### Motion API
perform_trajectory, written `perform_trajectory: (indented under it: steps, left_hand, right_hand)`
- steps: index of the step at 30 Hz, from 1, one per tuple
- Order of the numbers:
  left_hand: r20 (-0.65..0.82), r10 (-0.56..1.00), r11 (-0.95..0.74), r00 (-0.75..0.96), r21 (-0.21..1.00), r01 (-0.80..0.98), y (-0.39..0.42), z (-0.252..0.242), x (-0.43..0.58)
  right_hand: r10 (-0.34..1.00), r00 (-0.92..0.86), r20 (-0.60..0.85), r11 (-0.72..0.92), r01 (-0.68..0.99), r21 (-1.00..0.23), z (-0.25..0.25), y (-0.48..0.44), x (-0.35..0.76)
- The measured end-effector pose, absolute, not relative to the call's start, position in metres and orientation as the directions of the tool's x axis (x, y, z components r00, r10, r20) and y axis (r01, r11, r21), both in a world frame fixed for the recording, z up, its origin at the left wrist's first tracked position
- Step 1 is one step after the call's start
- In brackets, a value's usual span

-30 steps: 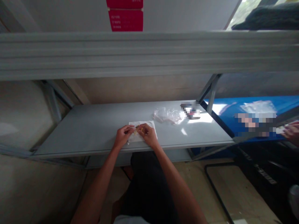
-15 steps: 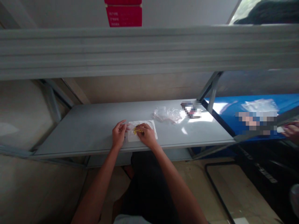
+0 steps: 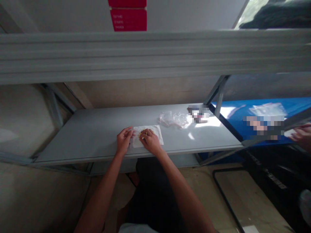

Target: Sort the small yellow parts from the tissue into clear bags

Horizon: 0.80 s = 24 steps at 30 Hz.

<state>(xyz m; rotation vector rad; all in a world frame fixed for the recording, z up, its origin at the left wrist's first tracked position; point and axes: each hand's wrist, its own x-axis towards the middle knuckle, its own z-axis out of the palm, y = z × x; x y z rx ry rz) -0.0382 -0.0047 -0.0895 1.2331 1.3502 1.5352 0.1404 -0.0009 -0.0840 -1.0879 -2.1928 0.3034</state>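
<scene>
A white sheet or flat packet (image 3: 158, 133) lies near the front edge of the grey shelf, with small yellow pieces (image 3: 143, 132) on it. Over these pieces my right hand (image 3: 150, 140) is bent, fingertips closed down among them and hiding most of them. At the sheet's left edge is my left hand (image 3: 123, 139), its fingers curled and thumb drawn in. Something clear, perhaps thin plastic, shows by its fingertips, too faint to name.
Crumpled clear plastic bags (image 3: 173, 119) lie behind and right on the grey shelf (image 3: 92, 129), beside a blurred-out item (image 3: 198, 114). A thick metal beam (image 3: 155, 55) crosses above, under a red box (image 3: 128, 19). Another person's hand (image 3: 301, 134) is by a blue surface (image 3: 233, 111) at right.
My right hand's fingers have drawn closer together over the yellow pieces, covering more of them. My left hand has barely shifted. The view has tilted slightly.
</scene>
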Motion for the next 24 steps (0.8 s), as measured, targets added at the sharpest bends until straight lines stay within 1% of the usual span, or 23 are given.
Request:
perform_trajectory:
  steps: [3, 5, 8, 10, 14, 17, 21, 24]
  left_hand:
    - [0.179, 0.958, -0.168, -0.225, 0.983, 0.068, -0.0054, -0.0891, -0.0376]
    - [0.167, 0.973, -0.153, -0.158, 0.984, 0.096, -0.0057, -0.0888, -0.0369]
    - [0.134, 0.990, -0.125, -0.053, 0.981, 0.146, -0.0061, -0.0882, -0.0362]
    - [0.129, 0.991, -0.123, -0.025, 0.979, 0.161, -0.0064, -0.0877, -0.0361]
    - [0.148, 0.988, -0.141, -0.031, 0.976, 0.166, -0.0068, -0.0867, -0.0358]
    - [0.166, 0.983, -0.154, -0.071, 0.976, 0.155, -0.0071, -0.0859, -0.0353]
    - [0.190, 0.964, -0.174, -0.187, 0.980, 0.099, -0.0069, -0.0865, -0.0356]
    - [0.208, 0.956, -0.201, -0.204, 0.978, 0.057, -0.0060, -0.0888, -0.0367]
  right_hand:
    - [0.809, -0.324, 0.491, 0.581, 0.570, -0.581, -0.0825, -0.0006, 0.1436]
    - [0.831, -0.253, 0.496, 0.550, 0.511, -0.661, -0.0818, 0.0001, 0.1463]
    - [0.842, -0.251, 0.477, 0.538, 0.446, -0.716, -0.0817, 0.0011, 0.1486]
    - [0.836, -0.287, 0.468, 0.549, 0.422, -0.722, -0.0825, 0.0016, 0.1486]
    - [0.807, -0.349, 0.477, 0.588, 0.397, -0.704, -0.0829, 0.0013, 0.1482]
    - [0.796, -0.337, 0.503, 0.605, 0.402, -0.688, -0.0817, -0.0002, 0.1495]
    - [0.824, -0.229, 0.519, 0.556, 0.504, -0.661, -0.0841, -0.0011, 0.1499]
    - [0.813, -0.273, 0.513, 0.566, 0.577, -0.589, -0.0888, 0.0000, 0.1475]
